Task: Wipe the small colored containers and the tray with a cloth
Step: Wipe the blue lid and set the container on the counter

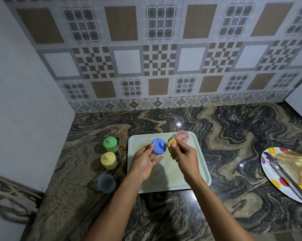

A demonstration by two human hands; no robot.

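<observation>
Left hand (145,160), grip round blue lid (158,146); right hand (185,157), grip on yellow cloth (170,142)

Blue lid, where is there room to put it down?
Bare marbled stone counter lies between the pale green tray and the spotted plate, and behind the tray toward the tiled wall. Crowded: the tray's left, where the green container, yellow container and blue cup stand.

A swirled dark stone counter (233,136) meets a patterned tile backsplash (164,49) and plain grey side wall (25,84).
</observation>
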